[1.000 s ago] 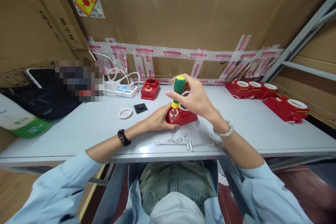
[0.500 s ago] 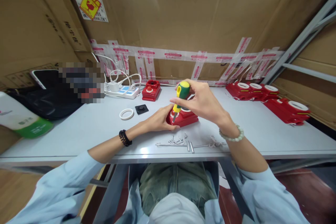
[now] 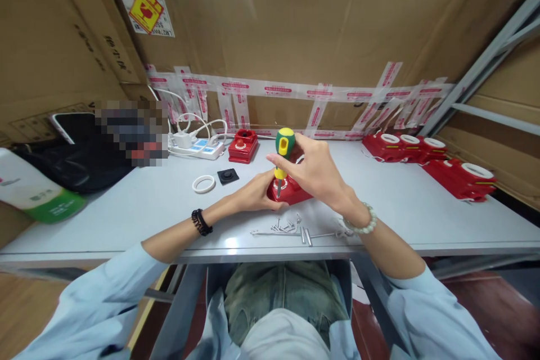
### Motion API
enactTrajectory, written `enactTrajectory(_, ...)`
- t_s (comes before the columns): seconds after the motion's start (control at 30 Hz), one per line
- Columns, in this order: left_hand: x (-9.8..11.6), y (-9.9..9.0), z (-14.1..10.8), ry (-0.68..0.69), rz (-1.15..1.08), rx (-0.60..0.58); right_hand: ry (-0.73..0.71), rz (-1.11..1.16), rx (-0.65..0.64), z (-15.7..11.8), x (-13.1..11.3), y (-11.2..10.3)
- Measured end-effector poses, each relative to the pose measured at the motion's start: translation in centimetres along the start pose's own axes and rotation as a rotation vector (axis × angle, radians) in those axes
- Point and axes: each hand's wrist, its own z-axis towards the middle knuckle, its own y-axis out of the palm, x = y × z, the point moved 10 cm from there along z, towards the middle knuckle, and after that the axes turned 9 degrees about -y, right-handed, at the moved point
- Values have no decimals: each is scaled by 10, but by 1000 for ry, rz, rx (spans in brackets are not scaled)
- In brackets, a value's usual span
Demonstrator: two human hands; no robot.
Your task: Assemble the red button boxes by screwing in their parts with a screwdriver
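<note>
the left hand (image 3: 255,194) is wrapped around one end of a red box (image 3: 291,194), with the thumb on the near side and the fingers on the far side. the box sits on the table (image 3: 169,208), in front of the person. the right hand (image 3: 318,171) grips a green and yellow screwdriver (image 3: 285,143) by its fat handle. the screwdriver points down and its tip is at the near corner of the box, beside a round white mark. the work on this box looks part way along. i cannot tell how many screws are in it, or if the one under the tip is tight. some small screws (image 3: 282,228) lie loose near the table edge, so those are not in any box. two short metal posts (image 3: 306,236) and a thin rod (image 3: 270,233) are there too. a white ring (image 3: 203,184) and a black square piece (image 3: 228,176) lie off to the left, not put on anything. a smaller red piece (image 3: 243,146) stands behind them. over on the right, other red boxes (image 3: 459,177) have their white rings on, so they look further along.
</note>
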Motion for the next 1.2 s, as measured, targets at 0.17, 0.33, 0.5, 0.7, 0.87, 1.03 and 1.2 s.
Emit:
enactTrajectory(0.17, 0, 0, 0, 16, 7, -6, -78, 174, -156, 0, -4, -4)
enactTrajectory(0.33, -1, -2, -1, 14, 8, 21, -85, 167, -155, -1, -4, -7)
enactTrajectory(0.5, -3, -2, 0, -4, 0, 31, -12, -51, -22, -2, 0, 1)
enactTrajectory(0.7, -1, 0, 1, 4, 24, -4, -28, 132, -95, 0, 2, 1)
enactTrajectory(0.87, 0, -3, -1, 36, 2, 16, -102, 408, -301, -4, -10, 2)
enactTrajectory(1.03, -1, -3, 1, 45, 7, 28, -71, 274, -163, -3, -5, 9)
enactTrajectory(1.2, -5, -1, 2, -12, 31, 13, -7, 108, -11, -1, 8, 4)
